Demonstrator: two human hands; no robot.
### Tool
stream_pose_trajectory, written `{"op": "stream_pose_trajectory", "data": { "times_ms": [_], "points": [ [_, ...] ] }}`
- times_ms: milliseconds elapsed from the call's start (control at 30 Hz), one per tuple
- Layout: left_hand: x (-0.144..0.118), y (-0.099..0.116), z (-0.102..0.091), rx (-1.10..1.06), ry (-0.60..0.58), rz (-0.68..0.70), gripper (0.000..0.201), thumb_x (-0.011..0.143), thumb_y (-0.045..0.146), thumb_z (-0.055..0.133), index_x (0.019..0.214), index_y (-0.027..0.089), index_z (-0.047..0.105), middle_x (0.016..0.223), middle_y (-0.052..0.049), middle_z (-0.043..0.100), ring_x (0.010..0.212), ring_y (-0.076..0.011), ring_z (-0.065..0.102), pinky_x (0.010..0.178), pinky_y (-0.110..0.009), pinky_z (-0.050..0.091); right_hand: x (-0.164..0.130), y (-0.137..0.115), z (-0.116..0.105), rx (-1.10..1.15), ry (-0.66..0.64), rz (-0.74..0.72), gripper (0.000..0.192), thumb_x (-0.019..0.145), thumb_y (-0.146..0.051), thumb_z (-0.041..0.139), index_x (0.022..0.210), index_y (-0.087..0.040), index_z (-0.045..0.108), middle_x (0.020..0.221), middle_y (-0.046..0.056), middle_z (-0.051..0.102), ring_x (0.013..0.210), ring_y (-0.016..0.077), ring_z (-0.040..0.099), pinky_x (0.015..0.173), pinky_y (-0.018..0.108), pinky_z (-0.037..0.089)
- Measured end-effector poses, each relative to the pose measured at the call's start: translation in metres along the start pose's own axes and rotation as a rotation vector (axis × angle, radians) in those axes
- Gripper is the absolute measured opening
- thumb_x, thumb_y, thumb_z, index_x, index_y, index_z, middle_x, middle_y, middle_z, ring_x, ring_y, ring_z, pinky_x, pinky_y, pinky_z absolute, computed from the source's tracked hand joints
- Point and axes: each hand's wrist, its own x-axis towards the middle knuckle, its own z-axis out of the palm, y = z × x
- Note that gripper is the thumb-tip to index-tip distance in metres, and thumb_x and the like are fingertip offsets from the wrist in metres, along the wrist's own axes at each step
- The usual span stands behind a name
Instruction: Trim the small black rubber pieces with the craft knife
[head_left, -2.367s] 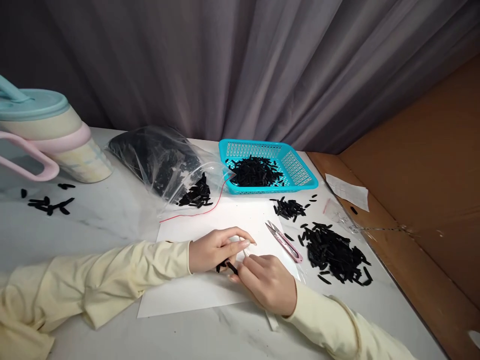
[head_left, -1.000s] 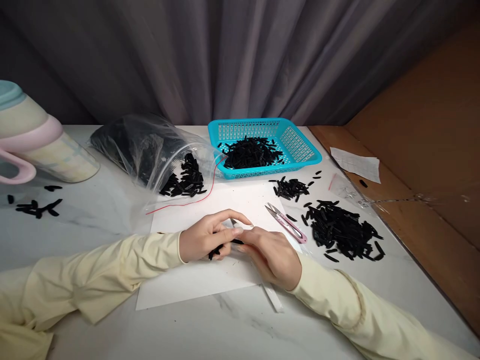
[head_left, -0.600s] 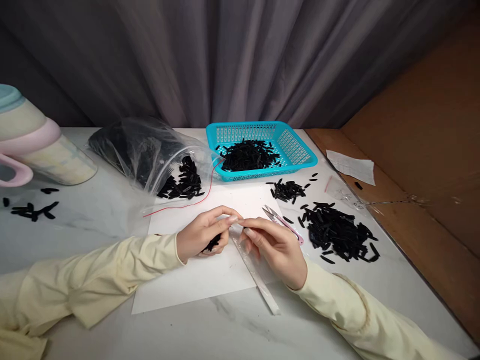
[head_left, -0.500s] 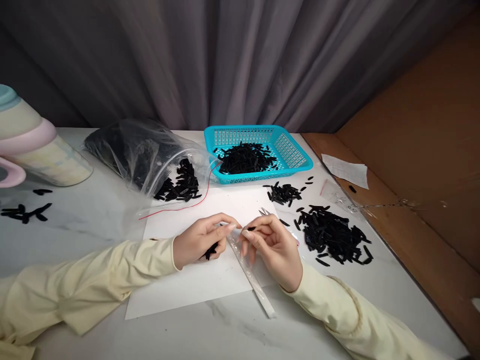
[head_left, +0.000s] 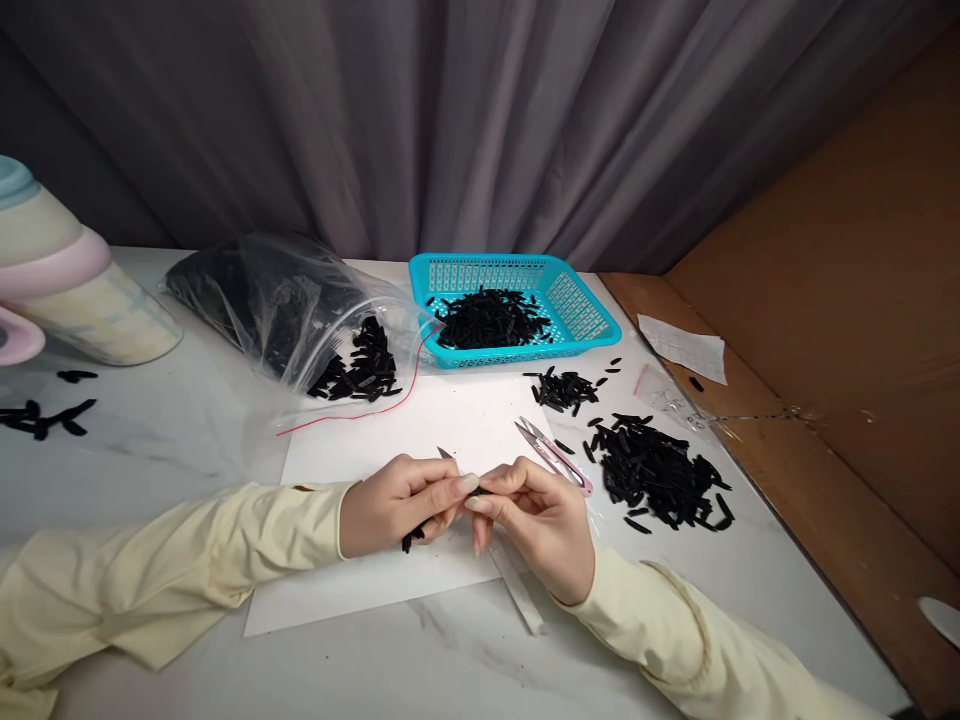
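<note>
We pinch a narrow clear sleeve [head_left: 514, 585] between both hands over the white sheet [head_left: 375, 590], mouth held up, so it seems, to take a piece. Our left hand [head_left: 394, 503] closes on spare black pieces [head_left: 411, 540]; our right hand [head_left: 544, 520] grips the sleeve's top. Pink snips [head_left: 555, 457] and the black pile [head_left: 660, 475] lie near on the worktop [head_left: 187, 450].

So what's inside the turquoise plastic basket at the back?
The turquoise perforated plastic basket holds a heap of small black elongated pieces. Its right part shows bare mesh floor. Whatever lies beneath the heap is covered.
</note>
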Motion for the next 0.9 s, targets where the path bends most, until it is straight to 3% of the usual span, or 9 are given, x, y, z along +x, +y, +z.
{"op": "stream_pose_trajectory", "data": {
  "times_ms": [300,567,900],
  "points": [
    [-0.003,0.005,0.0021,-0.136,-0.028,-0.082,0.039,0.085,0.047,0.044,0.061,0.016,0.041,0.043,0.008,0.036,0.038,-0.0044,0.032,0.039,-0.019,0.026,-0.0051,-0.0003,-0.0012,-0.256,0.019,-0.191,0.023,0.076,-0.012,0.064,0.061,-0.018,0.048,0.063,-0.001,0.061,0.037,0.0079,0.056,0.036,0.019,0.046],
    [0.0004,0.0058,0.0005,-0.333,-0.081,-0.124,0.04,0.082,0.046,0.05,0.057,0.016,0.042,0.041,0.009,0.033,0.033,-0.003,0.027,0.033,-0.017,0.022,-0.0039,-0.0025,-0.0054,-0.368,-0.04,-0.147,0.007,0.077,-0.016,0.064,0.074,-0.017,0.058,0.061,0.001,0.066,0.04,0.0093,0.056,0.039,0.019,0.049],
    [0.001,0.0023,-0.0032,-0.304,-0.054,-0.082,0.04,0.085,0.041,0.048,0.055,0.016,0.04,0.038,0.007,0.036,0.032,-0.0034,0.029,0.034,-0.018,0.024,-0.0037,-0.0012,-0.0082,-0.624,-0.137,-0.328,0.012,0.088,-0.017,0.049,0.083,-0.016,0.06,0.048,-0.002,0.058,0.039,0.008,0.05,0.044,0.018,0.044]
  ]
}}
